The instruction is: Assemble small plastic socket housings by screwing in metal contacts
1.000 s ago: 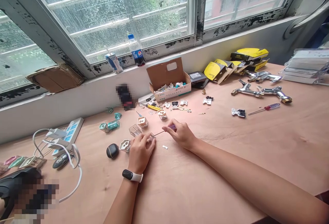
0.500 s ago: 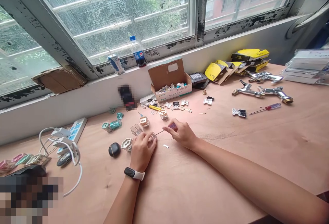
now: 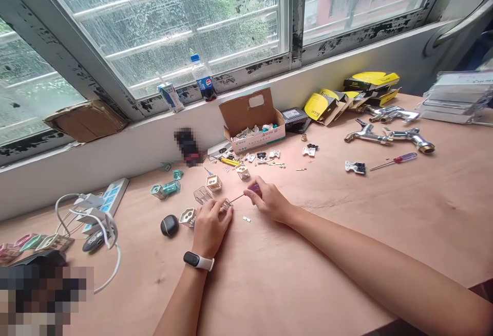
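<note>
Pepsi logo [image 3: 208, 81] on bottle [image 3: 203, 78]

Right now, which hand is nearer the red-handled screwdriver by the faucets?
Right. The right hand is left of the red-handled screwdriver; the left hand is farther left.

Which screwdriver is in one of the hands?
The purple-handled screwdriver, in the right hand; the red-handled screwdriver lies near the taps.
</note>
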`<action>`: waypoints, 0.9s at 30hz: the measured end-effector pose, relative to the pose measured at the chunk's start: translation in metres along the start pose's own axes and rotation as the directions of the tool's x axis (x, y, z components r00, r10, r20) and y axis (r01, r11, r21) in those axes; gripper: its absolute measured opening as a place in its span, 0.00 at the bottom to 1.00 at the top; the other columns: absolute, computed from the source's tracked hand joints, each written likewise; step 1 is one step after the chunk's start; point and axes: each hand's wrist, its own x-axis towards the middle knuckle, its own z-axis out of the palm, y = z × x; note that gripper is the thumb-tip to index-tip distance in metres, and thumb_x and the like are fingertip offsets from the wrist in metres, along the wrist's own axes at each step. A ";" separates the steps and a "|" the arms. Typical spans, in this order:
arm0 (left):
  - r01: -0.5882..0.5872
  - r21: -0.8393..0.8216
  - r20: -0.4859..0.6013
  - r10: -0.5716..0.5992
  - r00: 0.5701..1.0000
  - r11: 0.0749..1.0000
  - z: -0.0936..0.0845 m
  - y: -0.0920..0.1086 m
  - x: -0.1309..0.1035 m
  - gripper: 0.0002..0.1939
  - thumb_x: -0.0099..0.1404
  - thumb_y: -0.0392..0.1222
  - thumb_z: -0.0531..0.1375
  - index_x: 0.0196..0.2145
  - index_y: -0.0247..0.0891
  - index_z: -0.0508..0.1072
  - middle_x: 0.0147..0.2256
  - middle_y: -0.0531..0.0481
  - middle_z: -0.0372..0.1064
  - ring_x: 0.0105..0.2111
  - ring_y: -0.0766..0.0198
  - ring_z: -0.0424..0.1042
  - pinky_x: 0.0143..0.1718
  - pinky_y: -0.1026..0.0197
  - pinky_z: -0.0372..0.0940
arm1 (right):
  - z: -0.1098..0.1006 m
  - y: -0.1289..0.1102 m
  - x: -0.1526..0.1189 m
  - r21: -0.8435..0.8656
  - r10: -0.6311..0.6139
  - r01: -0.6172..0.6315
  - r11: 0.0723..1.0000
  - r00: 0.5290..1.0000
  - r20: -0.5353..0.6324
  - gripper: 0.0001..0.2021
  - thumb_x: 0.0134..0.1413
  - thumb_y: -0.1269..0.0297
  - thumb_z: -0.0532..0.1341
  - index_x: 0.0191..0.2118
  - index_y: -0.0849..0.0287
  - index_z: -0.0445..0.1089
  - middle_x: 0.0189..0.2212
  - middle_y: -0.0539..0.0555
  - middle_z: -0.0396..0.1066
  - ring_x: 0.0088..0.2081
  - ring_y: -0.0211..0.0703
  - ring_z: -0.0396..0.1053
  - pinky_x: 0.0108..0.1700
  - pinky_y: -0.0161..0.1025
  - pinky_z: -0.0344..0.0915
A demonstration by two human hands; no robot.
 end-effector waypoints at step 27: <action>-0.001 -0.049 0.013 0.001 1.000 0.999 0.002 -0.002 0.000 0.13 0.69 0.44 0.60 0.48 0.37 0.75 0.37 0.46 0.72 0.36 0.57 0.72 0.43 0.54 0.68 | -0.001 -0.002 0.000 0.009 -0.035 0.035 0.999 0.999 -0.034 0.12 0.65 0.54 0.58 0.35 0.57 0.63 0.24 0.49 0.69 0.24 0.36 0.65 0.29 0.33 0.59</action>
